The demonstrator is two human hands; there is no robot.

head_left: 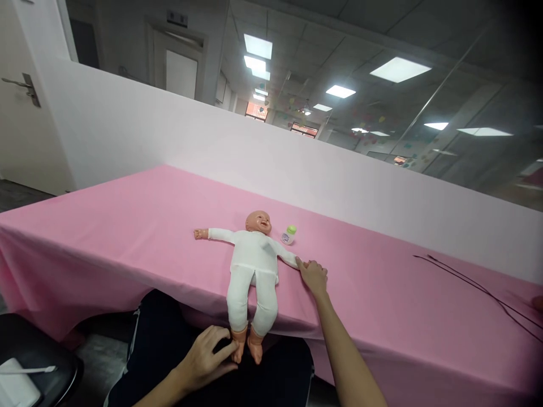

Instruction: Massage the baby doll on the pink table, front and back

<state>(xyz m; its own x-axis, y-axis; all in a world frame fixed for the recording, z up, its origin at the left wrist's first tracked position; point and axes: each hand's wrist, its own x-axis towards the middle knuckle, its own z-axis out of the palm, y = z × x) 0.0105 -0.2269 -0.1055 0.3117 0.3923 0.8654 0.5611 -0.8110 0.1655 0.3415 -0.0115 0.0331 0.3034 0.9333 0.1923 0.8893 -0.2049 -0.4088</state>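
A baby doll (254, 251) in a white top and trousers lies face up on the pink tablecloth (360, 288), its arms spread and its bare feet past the table's front edge, above my lap. My right hand (314, 277) is closed around the end of the doll's sleeve, hiding the doll's hand there. Beside the doll's foot at the left, my left hand (207, 356) is curved with fingers apart; its fingertips touch the ankle and foot. A small clear baby bottle (289, 235) with a green cap stands by the doll's head.
Dark thin cords (479, 288) run across the cloth at the right. A black chair (55, 367) at lower left bears a white object (17, 384) and a thin white stick. Behind the table rises a white wall (297, 169) with glass above; a door (29, 107) is at left.
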